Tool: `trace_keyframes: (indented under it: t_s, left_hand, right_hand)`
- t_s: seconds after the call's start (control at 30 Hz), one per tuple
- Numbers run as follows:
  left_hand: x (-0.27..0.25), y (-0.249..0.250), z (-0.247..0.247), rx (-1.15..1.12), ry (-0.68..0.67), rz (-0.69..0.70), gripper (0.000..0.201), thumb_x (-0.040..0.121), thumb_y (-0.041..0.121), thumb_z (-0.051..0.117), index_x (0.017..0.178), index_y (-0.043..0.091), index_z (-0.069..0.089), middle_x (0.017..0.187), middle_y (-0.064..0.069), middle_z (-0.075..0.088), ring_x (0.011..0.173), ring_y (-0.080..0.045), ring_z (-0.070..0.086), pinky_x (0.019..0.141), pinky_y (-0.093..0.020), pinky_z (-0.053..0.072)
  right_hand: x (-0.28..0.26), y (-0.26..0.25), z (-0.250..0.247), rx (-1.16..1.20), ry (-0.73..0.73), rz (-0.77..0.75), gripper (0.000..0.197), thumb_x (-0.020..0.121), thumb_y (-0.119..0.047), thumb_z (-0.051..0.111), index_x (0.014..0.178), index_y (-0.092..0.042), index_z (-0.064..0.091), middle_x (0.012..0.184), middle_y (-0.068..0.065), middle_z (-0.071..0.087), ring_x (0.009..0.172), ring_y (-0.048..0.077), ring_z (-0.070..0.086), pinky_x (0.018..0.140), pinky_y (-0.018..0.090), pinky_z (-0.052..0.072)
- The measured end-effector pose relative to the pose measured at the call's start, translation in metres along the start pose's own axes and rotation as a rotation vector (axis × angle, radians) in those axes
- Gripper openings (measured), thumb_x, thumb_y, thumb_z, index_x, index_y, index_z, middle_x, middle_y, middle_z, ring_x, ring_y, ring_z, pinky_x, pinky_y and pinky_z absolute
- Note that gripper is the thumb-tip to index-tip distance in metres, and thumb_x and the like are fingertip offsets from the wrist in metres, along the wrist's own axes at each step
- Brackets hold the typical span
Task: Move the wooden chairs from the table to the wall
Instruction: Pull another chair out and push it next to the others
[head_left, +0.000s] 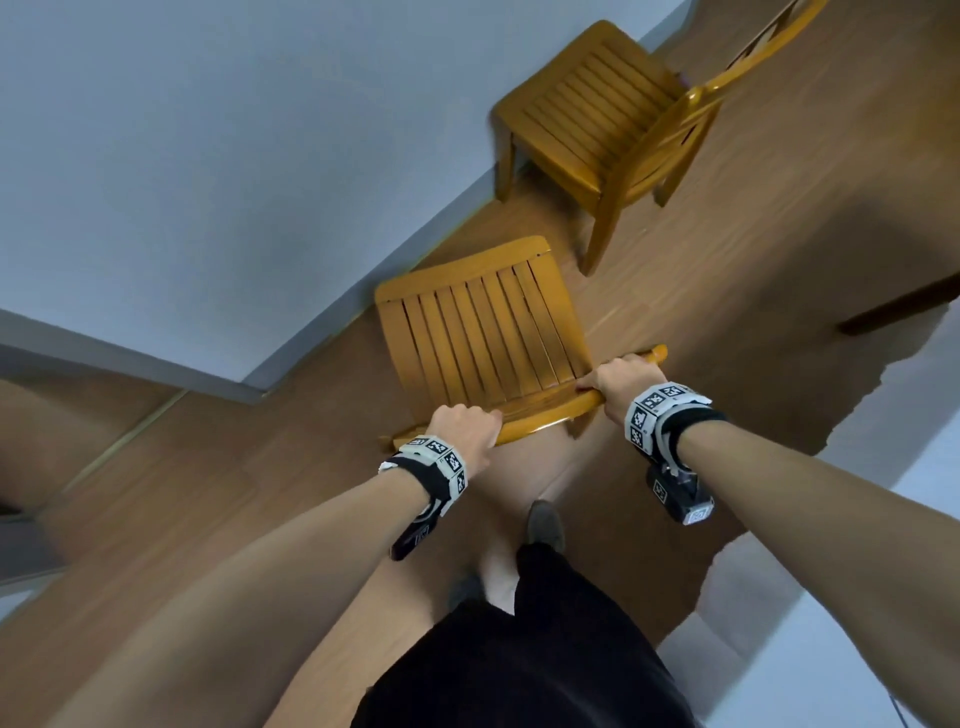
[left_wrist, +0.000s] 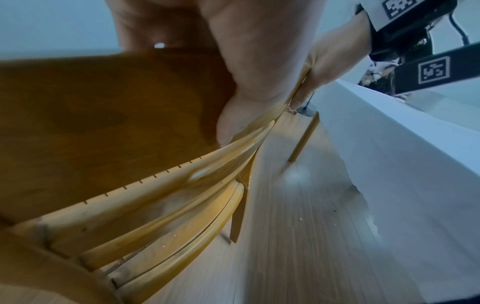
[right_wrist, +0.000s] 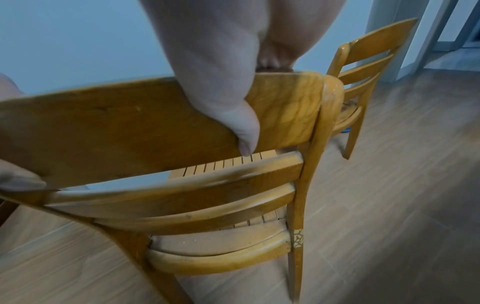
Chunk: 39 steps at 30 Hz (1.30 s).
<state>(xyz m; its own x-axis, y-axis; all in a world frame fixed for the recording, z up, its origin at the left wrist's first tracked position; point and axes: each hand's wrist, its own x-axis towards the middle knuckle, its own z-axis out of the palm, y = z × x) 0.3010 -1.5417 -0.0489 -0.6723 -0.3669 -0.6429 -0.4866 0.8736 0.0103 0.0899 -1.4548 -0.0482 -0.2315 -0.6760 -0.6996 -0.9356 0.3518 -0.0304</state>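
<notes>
A wooden chair (head_left: 478, 332) with a slatted seat stands in front of me, its seat front toward the grey wall (head_left: 208, 156). My left hand (head_left: 467, 431) grips the left end of its top back rail (head_left: 545, 410). My right hand (head_left: 621, 382) grips the rail's right end. In the left wrist view my left hand (left_wrist: 249, 82) wraps over the rail (left_wrist: 103, 113) with the thumb on the near face. In the right wrist view my right hand (right_wrist: 221, 82) curls over the rail (right_wrist: 130, 127), thumb down its back. A second wooden chair (head_left: 608, 124) (right_wrist: 363, 67) stands further along the wall.
A wall corner (head_left: 249, 387) juts out at the left. A dark table edge (head_left: 893, 306) shows at the right, over the wood floor (head_left: 779, 234). A white surface (left_wrist: 389, 133) runs beside the chair in the left wrist view. My feet (head_left: 543, 525) are just behind the chair.
</notes>
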Motion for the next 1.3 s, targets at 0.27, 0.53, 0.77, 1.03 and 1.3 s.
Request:
trace_keyframes:
  t_s: [0.27, 0.53, 0.77, 1.03, 1.3]
  left_hand:
    - [0.078, -0.036, -0.061, -0.082, 0.016, -0.097, 0.027, 0.089, 0.017, 0.057, 0.117, 0.017, 0.056, 0.112, -0.007, 0.065, 0.103, -0.032, 0.062, 0.076, -0.037, 0.043]
    - [0.150, -0.074, -0.117, -0.175, 0.038, -0.142, 0.020, 0.088, 0.017, 0.059, 0.108, 0.018, 0.059, 0.110, -0.008, 0.065, 0.103, -0.032, 0.062, 0.078, -0.037, 0.045]
    - [0.203, -0.070, -0.162, -0.236, 0.028, -0.192, 0.019, 0.087, 0.016, 0.059, 0.105, 0.018, 0.058, 0.105, -0.005, 0.065, 0.098, -0.030, 0.062, 0.071, -0.034, 0.040]
    - [0.263, -0.037, -0.179, -0.314, 0.041, -0.339, 0.023, 0.090, 0.019, 0.055, 0.112, 0.020, 0.053, 0.106, -0.004, 0.067, 0.096, -0.029, 0.063, 0.071, -0.036, 0.043]
    - [0.288, -0.002, -0.160, -0.381, 0.066, -0.503, 0.022, 0.092, 0.012, 0.049, 0.112, 0.021, 0.053, 0.105, 0.000, 0.068, 0.094, -0.025, 0.064, 0.065, -0.032, 0.036]
  right_hand:
    - [0.070, 0.036, -0.084, -0.095, 0.058, -0.121, 0.044, 0.091, -0.024, 0.071, 0.131, -0.038, 0.063, 0.114, -0.002, 0.069, 0.108, 0.025, 0.061, 0.092, 0.036, 0.051]
    - [0.144, 0.063, -0.164, -0.133, 0.064, -0.176, 0.036, 0.092, -0.024, 0.067, 0.125, -0.039, 0.066, 0.108, -0.003, 0.069, 0.100, 0.022, 0.064, 0.087, 0.037, 0.055]
    - [0.202, 0.110, -0.210, -0.209, 0.103, -0.224, 0.044, 0.096, -0.022, 0.062, 0.133, -0.046, 0.058, 0.114, -0.007, 0.068, 0.102, 0.021, 0.063, 0.080, 0.033, 0.054]
    - [0.263, 0.167, -0.237, -0.396, 0.089, -0.372, 0.050, 0.097, -0.017, 0.060, 0.142, -0.036, 0.053, 0.130, -0.002, 0.065, 0.119, 0.024, 0.060, 0.096, 0.034, 0.050]
    - [0.294, 0.195, -0.207, -0.420, 0.168, -0.540, 0.042, 0.091, -0.013, 0.063, 0.129, -0.029, 0.064, 0.123, -0.006, 0.069, 0.115, 0.022, 0.062, 0.101, 0.037, 0.045]
